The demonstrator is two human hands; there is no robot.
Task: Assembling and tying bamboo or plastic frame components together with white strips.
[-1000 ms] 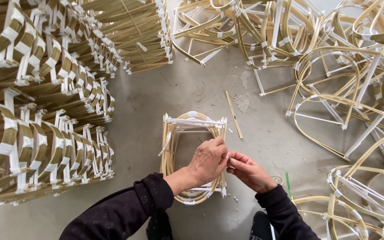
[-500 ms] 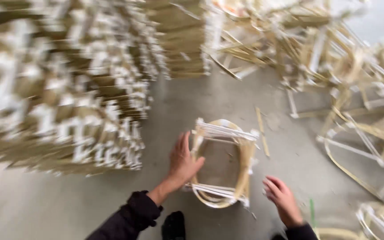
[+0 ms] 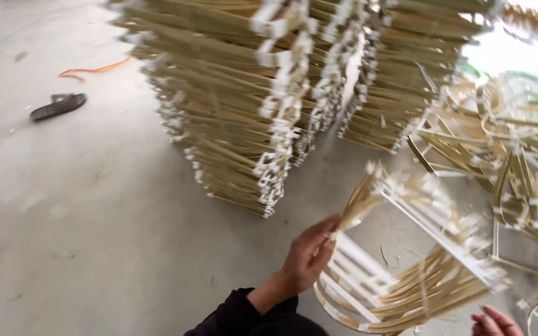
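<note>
So the concrete floor (image 3: 82, 205) takes up most of the view. Behind it are big stacks of bamboo frames (image 3: 250, 93), piled flat and close together, probably to keep the finished ones out of the way. Off to the right there's a loose heap of frames (image 3: 518, 162) tangled on the floor. Front and centre is one bamboo frame bundle (image 3: 418, 249), tilted up off the floor and blurry. The left hand (image 3: 306, 258) has its grip closed on the bundle's near upper corner, which looks like what's holding it at that angle. The right hand (image 3: 496, 322) barely pokes in at the bottom edge just under the bundle; can't tell if its grip is closed or not. Far left there's a dark sandal (image 3: 57, 106) and an orange cord (image 3: 91, 70).
</note>
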